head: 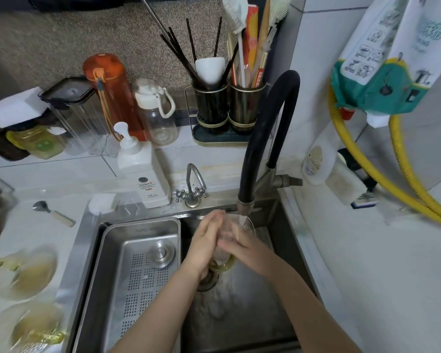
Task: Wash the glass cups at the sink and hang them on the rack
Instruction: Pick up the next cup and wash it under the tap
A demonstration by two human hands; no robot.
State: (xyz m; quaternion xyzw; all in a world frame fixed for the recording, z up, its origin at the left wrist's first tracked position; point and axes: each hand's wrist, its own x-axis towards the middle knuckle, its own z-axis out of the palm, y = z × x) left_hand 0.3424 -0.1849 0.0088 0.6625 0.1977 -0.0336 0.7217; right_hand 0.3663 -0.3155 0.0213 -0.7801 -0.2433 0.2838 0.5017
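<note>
A clear glass cup (247, 225) is held between both my hands over the steel sink (239, 314), right under the black faucet (262, 138). Water runs from the spout onto the cup's rim. My left hand (206, 240) wraps the cup's left side. The right side and lower part are gripped by my right hand (242, 247). The cup's yellowish-edged foot (222, 266) shows below my hands, just above the drain. Two upturned glass cups (20, 273) lie on the counter at the left. No rack is in view.
A perforated steel drain tray (137, 271) fills the sink's left half. A soap pump bottle (143, 174) and a small tap (192, 184) stand behind it. Bottles, a utensil holder (227, 110) and a spoon (53, 212) crowd the counter. A yellow hose (402, 169) hangs at the right.
</note>
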